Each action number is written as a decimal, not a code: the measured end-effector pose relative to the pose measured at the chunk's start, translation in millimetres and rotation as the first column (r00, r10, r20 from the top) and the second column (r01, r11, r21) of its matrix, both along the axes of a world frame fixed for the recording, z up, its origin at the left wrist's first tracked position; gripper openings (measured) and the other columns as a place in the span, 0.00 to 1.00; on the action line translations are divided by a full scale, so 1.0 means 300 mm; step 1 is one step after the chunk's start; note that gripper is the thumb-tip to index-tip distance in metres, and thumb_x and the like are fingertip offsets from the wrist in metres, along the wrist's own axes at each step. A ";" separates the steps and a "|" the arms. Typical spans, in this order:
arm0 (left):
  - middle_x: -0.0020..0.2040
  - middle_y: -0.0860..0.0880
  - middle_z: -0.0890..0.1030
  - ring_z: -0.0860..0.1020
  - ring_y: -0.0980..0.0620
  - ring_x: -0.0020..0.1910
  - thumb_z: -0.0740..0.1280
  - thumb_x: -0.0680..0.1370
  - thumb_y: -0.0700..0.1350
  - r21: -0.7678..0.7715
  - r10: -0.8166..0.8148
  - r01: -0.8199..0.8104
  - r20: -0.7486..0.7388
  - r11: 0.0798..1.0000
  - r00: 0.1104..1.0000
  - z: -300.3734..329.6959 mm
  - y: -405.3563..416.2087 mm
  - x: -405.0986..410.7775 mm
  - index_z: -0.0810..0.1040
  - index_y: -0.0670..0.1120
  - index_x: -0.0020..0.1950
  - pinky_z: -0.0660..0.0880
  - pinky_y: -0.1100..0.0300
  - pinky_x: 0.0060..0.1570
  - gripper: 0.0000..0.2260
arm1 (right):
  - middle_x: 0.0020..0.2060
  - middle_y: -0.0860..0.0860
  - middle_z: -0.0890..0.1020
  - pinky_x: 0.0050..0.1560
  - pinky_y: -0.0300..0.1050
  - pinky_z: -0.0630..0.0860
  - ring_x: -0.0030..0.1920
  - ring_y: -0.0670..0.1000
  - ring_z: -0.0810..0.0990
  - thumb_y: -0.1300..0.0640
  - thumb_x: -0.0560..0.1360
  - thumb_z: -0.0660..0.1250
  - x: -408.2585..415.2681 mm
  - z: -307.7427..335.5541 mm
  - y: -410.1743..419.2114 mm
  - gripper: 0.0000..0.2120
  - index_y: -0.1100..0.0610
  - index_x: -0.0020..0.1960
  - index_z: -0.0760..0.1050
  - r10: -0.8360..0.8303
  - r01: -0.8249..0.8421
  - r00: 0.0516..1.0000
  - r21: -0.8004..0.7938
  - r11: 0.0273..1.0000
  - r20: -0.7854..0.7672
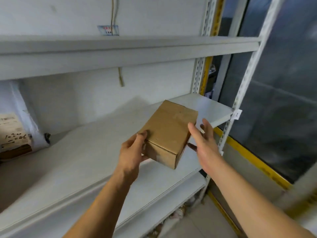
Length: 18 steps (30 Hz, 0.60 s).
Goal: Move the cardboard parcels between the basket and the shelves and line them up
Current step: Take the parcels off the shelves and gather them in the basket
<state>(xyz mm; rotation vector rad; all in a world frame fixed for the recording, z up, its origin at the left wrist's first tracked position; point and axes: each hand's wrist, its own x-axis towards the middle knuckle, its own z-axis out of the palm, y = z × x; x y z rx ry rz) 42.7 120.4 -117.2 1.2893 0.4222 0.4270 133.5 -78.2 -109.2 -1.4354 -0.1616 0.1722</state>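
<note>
Head view: white metal shelving stands against a white wall, with a dark glazed panel in a yellow frame to the right. One middle shelf (85, 152) carries the work; one upper shelf (120, 48) sits above it. One cardboard parcel (169, 133) is tilted over the middle shelf near its right end. Left hand (133, 152) grips the parcel's near left corner, thumb on top. Right hand (205, 140) has its fingers straight beside the parcel's right face; contact cannot be determined. One white mailer bag (18, 121) with a handwritten label rests at far left.
</note>
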 end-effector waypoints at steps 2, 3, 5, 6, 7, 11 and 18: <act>0.38 0.53 0.82 0.80 0.49 0.46 0.68 0.83 0.51 -0.014 -0.035 0.035 0.017 0.999 0.999 -0.023 -0.098 0.051 0.85 0.48 0.55 0.84 0.44 0.52 0.09 | 0.79 0.42 0.65 0.74 0.60 0.73 0.78 0.50 0.68 0.24 0.63 0.76 -0.027 -0.044 -0.099 0.51 0.31 0.80 0.57 -0.043 0.043 0.999 -0.034 0.998 -0.004; 0.38 0.54 0.84 0.82 0.51 0.45 0.67 0.84 0.51 -0.020 -0.057 0.058 0.026 0.998 0.998 -0.033 -0.150 0.072 0.85 0.49 0.56 0.84 0.46 0.52 0.09 | 0.78 0.41 0.67 0.73 0.60 0.74 0.76 0.49 0.70 0.24 0.63 0.77 -0.041 -0.067 -0.146 0.50 0.32 0.79 0.59 -0.047 0.046 0.999 -0.028 0.999 -0.013; 0.45 0.56 0.87 0.85 0.56 0.48 0.67 0.84 0.51 -0.027 -0.123 0.125 0.049 0.992 0.991 -0.058 -0.263 0.111 0.84 0.50 0.60 0.83 0.48 0.55 0.10 | 0.72 0.38 0.75 0.70 0.56 0.77 0.69 0.45 0.78 0.28 0.66 0.77 -0.073 -0.103 -0.236 0.43 0.31 0.76 0.64 -0.061 0.061 0.998 -0.004 0.998 -0.029; 0.50 0.55 0.88 0.85 0.56 0.51 0.67 0.84 0.51 -0.019 -0.169 0.170 0.055 0.985 0.984 -0.072 -0.324 0.126 0.83 0.50 0.63 0.82 0.48 0.57 0.11 | 0.67 0.36 0.80 0.68 0.53 0.79 0.64 0.42 0.82 0.32 0.68 0.77 -0.087 -0.118 -0.283 0.38 0.31 0.74 0.66 -0.074 0.074 0.997 0.010 0.997 -0.037; 0.53 0.55 0.87 0.85 0.56 0.54 0.67 0.84 0.51 -0.004 -0.220 0.221 0.056 0.975 0.974 -0.086 -0.385 0.137 0.82 0.50 0.66 0.82 0.48 0.58 0.12 | 0.61 0.33 0.83 0.64 0.48 0.80 0.60 0.40 0.84 0.36 0.72 0.76 -0.097 -0.135 -0.331 0.34 0.31 0.73 0.66 -0.091 0.092 0.995 0.026 0.995 -0.042; 0.60 0.54 0.86 0.84 0.54 0.58 0.66 0.85 0.48 0.017 -0.407 0.407 -0.009 0.913 0.913 -0.166 -0.632 0.182 0.78 0.53 0.72 0.82 0.49 0.60 0.15 | 0.59 0.33 0.84 0.61 0.47 0.82 0.62 0.43 0.84 0.45 0.77 0.74 -0.123 -0.212 -0.566 0.34 0.38 0.79 0.65 -0.236 0.239 0.970 0.051 0.970 -0.065; 0.59 0.60 0.85 0.84 0.59 0.56 0.65 0.85 0.45 0.067 -0.610 0.629 -0.185 0.775 0.771 -0.379 -1.085 0.191 0.77 0.60 0.73 0.80 0.52 0.56 0.18 | 0.69 0.42 0.81 0.70 0.49 0.78 0.68 0.46 0.81 0.48 0.82 0.70 -0.242 -0.412 -1.049 0.31 0.41 0.82 0.63 -0.367 0.373 0.916 0.010 0.928 -0.160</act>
